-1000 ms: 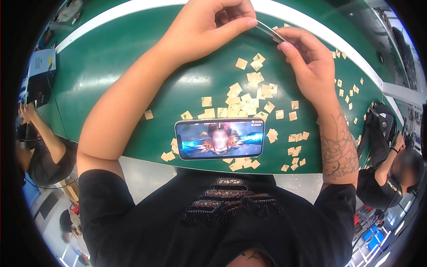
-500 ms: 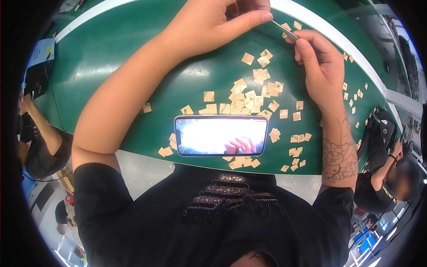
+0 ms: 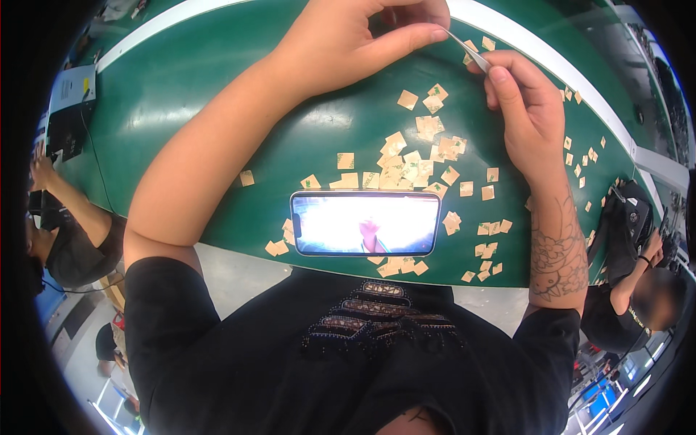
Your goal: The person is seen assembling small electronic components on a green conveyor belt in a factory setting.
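At the far side of the table, my right hand (image 3: 528,105) pinches slim metal tweezers (image 3: 474,55) between thumb and forefinger. Their thin tip reaches up and left to the thumb of my left hand (image 3: 377,36). The fingers of that left hand are curled in toward the thumb; whatever they pinch is too small or hidden to make out. Many small tan square stickers with green print (image 3: 397,168) lie scattered and heaped below my hands. A phone (image 3: 366,223) with a bright lit screen lies on its side, nearer to me, overlapping the view of some stickers.
The green tabletop (image 3: 181,94) has a pale rim at its far edge. More stickers (image 3: 580,170) lie beyond my right forearm. A dark bag (image 3: 627,217) and a person stand at the right; another person's arm (image 3: 69,192) and a grey box (image 3: 72,87) are at the left.
The whole view has shifted slightly. My hands keep nearly the same pose at the tweezers, which have tilted a little. The picture on the phone screen differs.
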### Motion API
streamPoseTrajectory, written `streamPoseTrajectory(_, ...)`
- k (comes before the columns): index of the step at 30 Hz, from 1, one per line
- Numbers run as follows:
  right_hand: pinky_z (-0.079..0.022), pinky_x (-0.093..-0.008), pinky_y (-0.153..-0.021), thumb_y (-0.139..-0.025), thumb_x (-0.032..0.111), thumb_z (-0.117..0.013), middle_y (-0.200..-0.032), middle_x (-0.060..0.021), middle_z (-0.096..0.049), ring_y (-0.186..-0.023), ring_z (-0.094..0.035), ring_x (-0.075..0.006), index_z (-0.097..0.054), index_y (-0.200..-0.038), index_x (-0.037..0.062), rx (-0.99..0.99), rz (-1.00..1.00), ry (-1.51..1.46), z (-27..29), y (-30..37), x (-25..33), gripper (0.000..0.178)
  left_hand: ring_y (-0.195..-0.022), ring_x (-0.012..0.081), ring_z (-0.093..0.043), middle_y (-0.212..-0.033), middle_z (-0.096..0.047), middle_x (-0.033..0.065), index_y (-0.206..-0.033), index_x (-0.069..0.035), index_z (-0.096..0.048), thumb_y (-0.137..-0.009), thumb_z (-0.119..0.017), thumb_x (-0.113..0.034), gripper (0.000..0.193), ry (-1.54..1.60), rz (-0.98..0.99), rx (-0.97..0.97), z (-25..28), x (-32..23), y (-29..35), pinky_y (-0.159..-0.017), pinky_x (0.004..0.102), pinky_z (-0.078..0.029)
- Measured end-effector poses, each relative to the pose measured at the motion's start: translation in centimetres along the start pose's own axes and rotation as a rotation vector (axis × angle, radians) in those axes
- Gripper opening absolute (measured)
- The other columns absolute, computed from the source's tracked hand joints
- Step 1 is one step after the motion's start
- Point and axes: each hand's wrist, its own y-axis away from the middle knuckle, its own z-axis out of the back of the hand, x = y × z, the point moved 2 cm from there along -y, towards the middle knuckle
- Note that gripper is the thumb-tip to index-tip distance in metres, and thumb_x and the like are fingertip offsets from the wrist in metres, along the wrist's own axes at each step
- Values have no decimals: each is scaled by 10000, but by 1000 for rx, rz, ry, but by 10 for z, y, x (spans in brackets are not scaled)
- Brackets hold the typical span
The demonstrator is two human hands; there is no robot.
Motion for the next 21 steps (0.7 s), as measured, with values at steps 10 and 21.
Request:
streamPoseTrajectory(10,-421,-227,-646,-1099,178,-608,-771,26,-599,-713,-517,-58,-744,-1153,11,-2,46,53,-1,-1,-2,222,-743,140,-657,-845,-708,75,-1003,-17,-732,-956,-753,-34,55,11,0,-34,1,-1,3,-678,275,-507)
streamPoseTrajectory(21,-434,-212,-670,-1105,168,-604,-823,29,-639,-739,-526,-50,-740,-1162,2,14,19,13,-1,0,-2,222,-692,123,-620,-801,-686,61,-965,-19,-719,-976,-734,-54,39,50,51,-5,2,-2,5,-647,269,-487)
